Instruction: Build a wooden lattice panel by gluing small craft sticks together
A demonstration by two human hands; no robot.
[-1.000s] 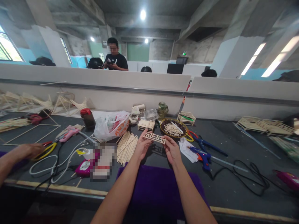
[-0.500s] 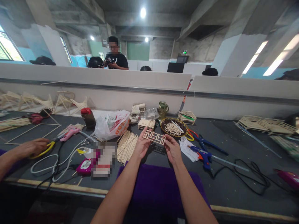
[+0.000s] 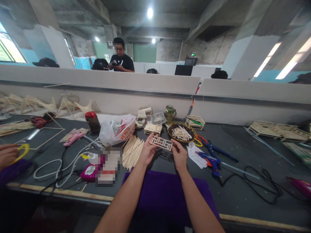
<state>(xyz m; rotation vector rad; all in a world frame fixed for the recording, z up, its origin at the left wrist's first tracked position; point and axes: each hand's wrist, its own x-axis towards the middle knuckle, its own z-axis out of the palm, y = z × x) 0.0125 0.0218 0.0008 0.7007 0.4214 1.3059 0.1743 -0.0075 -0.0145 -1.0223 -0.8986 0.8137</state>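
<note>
A small wooden lattice panel [image 3: 160,142], made of thin sticks, is held level above the dark table between my two hands. My left hand [image 3: 148,151] pinches its left end, thumb on the near side. At the other end, my right hand [image 3: 179,153] grips the right edge between thumb and fingers. Just behind the panel stands a small stick-built model [image 3: 153,128]. A round basket [image 3: 170,136] of short cut sticks lies beyond my right hand. Left of my left hand is a pile of long wooden sticks [image 3: 132,152].
To the right lie a blue glue gun [image 3: 213,165] with its cord, blue-handled pliers or cutters [image 3: 220,151] and crumpled white paper [image 3: 196,156]. On the left are a plastic bag [image 3: 116,129], a pink glue gun [image 3: 74,138] and a co-worker's hand [image 3: 8,155] holding a yellow-handled tool.
The co-worker's hand on the left has drawn back leftward with the yellow-handled tool. My hands and the lattice panel have hardly moved.
</note>
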